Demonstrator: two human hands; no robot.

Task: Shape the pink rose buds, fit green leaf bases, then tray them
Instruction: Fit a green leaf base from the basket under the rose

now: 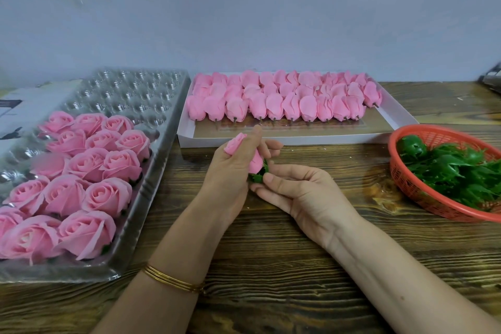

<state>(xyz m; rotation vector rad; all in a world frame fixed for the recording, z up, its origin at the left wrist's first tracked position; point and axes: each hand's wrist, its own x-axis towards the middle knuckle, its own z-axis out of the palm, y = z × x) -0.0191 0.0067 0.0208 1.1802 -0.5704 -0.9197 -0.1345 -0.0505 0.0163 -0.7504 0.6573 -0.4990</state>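
My left hand [238,168] grips a pink rose bud [256,163] upright above the table's middle; its tip [235,144] pokes out past my fingers. A green leaf base [257,177] sits under the bud, and my right hand [298,190] pinches it from below with thumb and fingers. A clear plastic tray [141,95] on the left holds several opened pink roses [89,165] in its near half. A white box [390,114] at the back holds rows of closed pink buds [284,100].
A red mesh basket [401,173] full of green leaf bases [455,171] stands at the right edge. The wooden table [271,266] stretches between my forearms. A grey wall rises behind. Some paper lies at the far left, a dark object at the far right.
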